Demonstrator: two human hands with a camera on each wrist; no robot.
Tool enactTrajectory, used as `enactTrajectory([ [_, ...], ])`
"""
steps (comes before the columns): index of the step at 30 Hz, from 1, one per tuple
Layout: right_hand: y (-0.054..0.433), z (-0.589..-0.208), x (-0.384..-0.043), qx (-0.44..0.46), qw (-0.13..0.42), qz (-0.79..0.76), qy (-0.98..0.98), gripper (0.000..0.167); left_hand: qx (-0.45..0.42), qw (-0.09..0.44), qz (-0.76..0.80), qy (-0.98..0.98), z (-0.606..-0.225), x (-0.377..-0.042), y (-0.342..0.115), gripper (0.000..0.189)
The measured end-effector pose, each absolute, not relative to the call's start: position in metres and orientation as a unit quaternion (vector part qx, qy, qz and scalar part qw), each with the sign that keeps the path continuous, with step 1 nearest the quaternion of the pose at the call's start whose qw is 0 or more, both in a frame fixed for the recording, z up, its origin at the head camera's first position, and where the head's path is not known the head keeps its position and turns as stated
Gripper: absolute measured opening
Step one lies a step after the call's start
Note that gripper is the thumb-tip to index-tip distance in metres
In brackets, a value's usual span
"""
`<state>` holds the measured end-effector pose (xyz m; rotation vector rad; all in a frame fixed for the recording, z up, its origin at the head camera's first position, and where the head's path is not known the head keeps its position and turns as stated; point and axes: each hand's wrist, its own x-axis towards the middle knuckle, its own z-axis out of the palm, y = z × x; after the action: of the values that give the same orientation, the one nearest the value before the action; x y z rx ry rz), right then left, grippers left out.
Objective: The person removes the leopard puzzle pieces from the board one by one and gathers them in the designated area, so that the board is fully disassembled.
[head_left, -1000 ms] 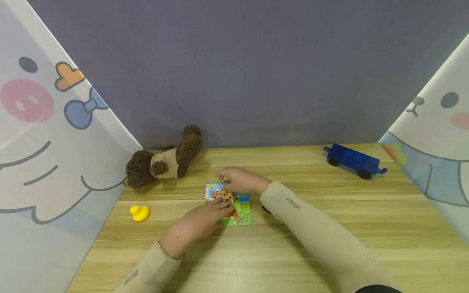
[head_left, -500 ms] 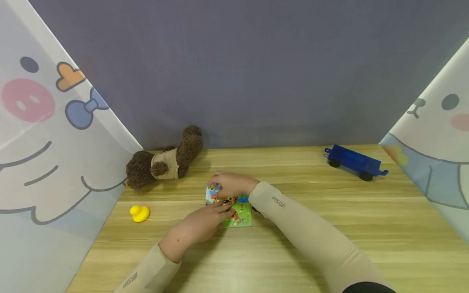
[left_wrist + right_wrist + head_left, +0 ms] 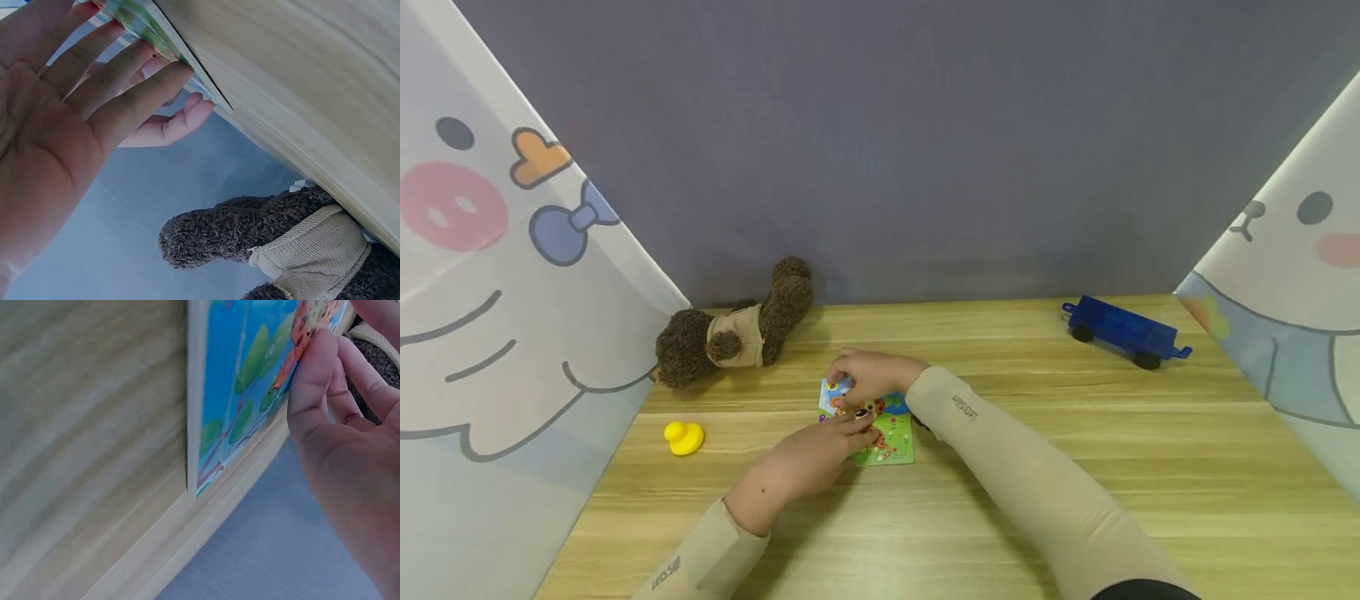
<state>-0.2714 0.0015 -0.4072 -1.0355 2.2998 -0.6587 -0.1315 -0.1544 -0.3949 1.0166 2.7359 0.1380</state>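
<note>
A small flat jigsaw puzzle [image 3: 898,437] with a spotted leopard on a green and blue ground lies on the wooden table. My left hand [image 3: 816,458] rests its extended fingers over the puzzle's lower left part. In the left wrist view, those fingers [image 3: 134,100] lie along its printed face. From the far side, my right hand [image 3: 874,375] reaches over the upper left part with bent fingers. Its thumb [image 3: 319,356] touches the printed leopard in the right wrist view. Between thumb and index finger, a bit of the picture shows. The hands cover part of the leopard.
A brown teddy bear [image 3: 737,333] in a beige top lies at the back left. A yellow rubber duck [image 3: 683,437] sits at the left. At the back right stands a blue toy wagon [image 3: 1122,327]. A grey panel [image 3: 925,167] borders the table's far edge.
My right hand has moved left and down onto the puzzle's upper left part, then stayed there. My left hand has kept its place over the lower left.
</note>
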Motion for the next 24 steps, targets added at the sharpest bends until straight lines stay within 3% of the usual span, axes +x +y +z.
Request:
enactTrajectory([
  [24, 0.0000, -0.4104, -0.2797, -0.370, 0.297, -0.276, 0.836, 0.037, 0.332, 0.125, 0.054, 0.933, -0.3960, -0.1322, -0.1558, 0.056],
])
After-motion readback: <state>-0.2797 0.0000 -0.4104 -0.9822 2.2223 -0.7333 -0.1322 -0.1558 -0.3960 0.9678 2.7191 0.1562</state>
